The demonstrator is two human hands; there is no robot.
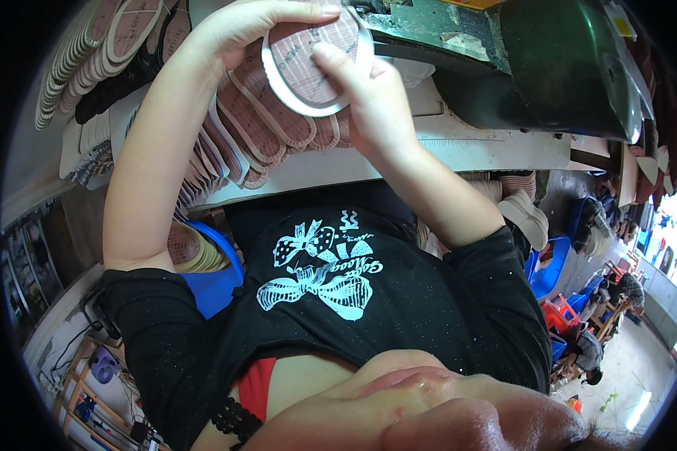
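Observation:
A shoe insole (pixel 293 56) with a printed reddish-brown face and a white rim is held up at the top of the view. My left hand (pixel 237 28) grips its far left side, thumb stretched along the upper edge. On the lower right, my right hand (pixel 376 98) has its thumb pressed on the printed face and the fingers behind it. The insole's far end is cut off by the top of the view. Beneath it, a row of similar reddish insoles (pixel 267 124) overlaps on a white work table (pixel 459 146).
A dark green machine (pixel 564 68) stands on the table at right. Stacked insoles (pixel 132 34) lie at upper left. Below the table, a blue container (pixel 203 289) holds more insoles. Blue and red seats (pixel 560 312) and people at work are at far right.

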